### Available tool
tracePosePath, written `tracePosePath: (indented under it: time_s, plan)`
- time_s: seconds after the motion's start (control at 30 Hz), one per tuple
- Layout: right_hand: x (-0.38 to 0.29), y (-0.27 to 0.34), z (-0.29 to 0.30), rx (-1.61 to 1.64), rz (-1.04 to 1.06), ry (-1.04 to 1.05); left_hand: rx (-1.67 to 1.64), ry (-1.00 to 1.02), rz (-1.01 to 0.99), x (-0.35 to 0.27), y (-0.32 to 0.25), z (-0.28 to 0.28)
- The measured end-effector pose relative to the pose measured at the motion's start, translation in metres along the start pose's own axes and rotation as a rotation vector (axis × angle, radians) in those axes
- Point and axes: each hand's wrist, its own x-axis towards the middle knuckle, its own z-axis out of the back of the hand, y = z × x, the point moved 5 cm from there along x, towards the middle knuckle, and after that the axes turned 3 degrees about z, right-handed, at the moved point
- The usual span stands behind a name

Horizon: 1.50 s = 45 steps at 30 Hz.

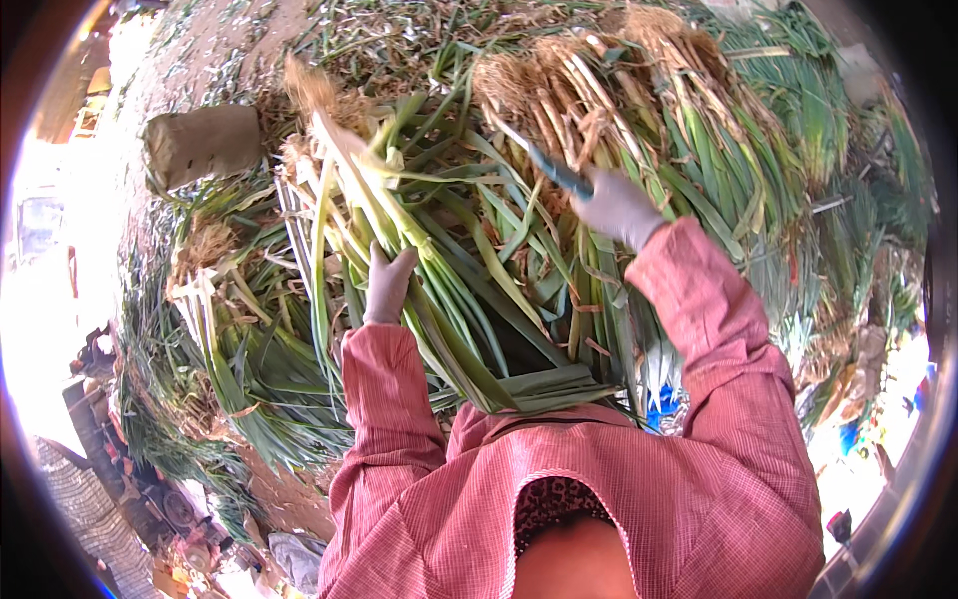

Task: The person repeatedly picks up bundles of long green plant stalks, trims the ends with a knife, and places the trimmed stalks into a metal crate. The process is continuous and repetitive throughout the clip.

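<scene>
My left hand (389,281), in a pale glove, grips a bundle of green leeks or large green onions (408,232) around its stalks. The bundle's pale shanks and fibrous tan roots point up and to the left, and its leaves run down towards my lap. My right hand (617,208), also gloved, is shut on the dark green handle of a knife (560,174), whose narrow blade points up and to the left. The blade lies over a pile of dry-rooted leeks (550,120), clear of the held bundle. Blur hides the blade's exact outline.
A brown block-like object (203,144) stands at the upper left. More leeks lie at the left (217,322) and in a rooted heap at the upper right (700,112). Loose leaves and trimmings cover the ground beyond. Mixed litter (198,554) lies at the lower left.
</scene>
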Motion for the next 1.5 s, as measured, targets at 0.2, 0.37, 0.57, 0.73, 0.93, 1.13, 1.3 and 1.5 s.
tracePosePath:
  time_s: [0.2,0.37,0.57,0.73,0.93,1.13,1.3,1.5]
  plan:
    - [-0.070,-0.092,-0.081,-0.100,-0.179,0.069,1.170,-0.336,-0.227,0.002,0.027,-0.057]
    - [-0.110,-0.143,-0.096,-0.037,-0.275,0.031,0.598,0.156,-0.620,-0.013,0.024,-0.198]
    - [-0.140,-0.175,-0.092,-0.023,-0.350,0.019,0.240,0.296,0.225,0.012,0.074,-0.301]
    - [-0.152,-0.182,-0.085,0.028,-0.340,0.004,0.584,0.178,-0.050,-0.002,0.049,-0.325]
    - [-0.161,-0.193,-0.084,0.088,-0.324,-0.045,0.742,-0.002,-0.110,0.010,0.063,-0.345]
    - [-0.167,-0.194,-0.095,0.134,-0.178,-0.176,0.513,0.088,-0.028,0.047,0.113,-0.356]
    - [-0.167,-0.199,-0.098,0.137,-0.183,-0.160,0.428,0.193,0.130,0.029,0.112,-0.377]
    - [-0.175,-0.197,-0.101,0.144,-0.113,-0.178,-0.256,0.529,0.226,0.028,0.136,-0.351]
